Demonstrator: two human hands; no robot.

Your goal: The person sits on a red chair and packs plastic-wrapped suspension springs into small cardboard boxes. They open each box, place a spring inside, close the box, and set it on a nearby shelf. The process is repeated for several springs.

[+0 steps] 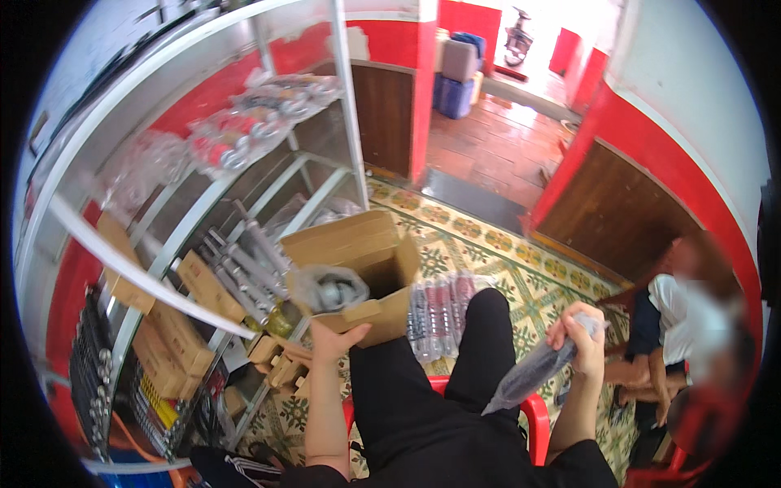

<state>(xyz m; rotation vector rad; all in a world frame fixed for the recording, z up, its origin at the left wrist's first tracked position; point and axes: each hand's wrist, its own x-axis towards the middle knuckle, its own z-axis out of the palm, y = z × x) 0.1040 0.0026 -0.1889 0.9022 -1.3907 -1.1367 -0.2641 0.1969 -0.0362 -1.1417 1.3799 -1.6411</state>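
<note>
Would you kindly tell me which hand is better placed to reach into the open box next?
Probably the left hand: it is by the near edge of the box and shows no item in it, while the right hand, farther off, holds a wrapped item.

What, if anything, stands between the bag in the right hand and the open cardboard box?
The right knee and a row of clear-wrapped packs lie between the right hand with its bag and the cardboard box; relative height can't be told.
</note>
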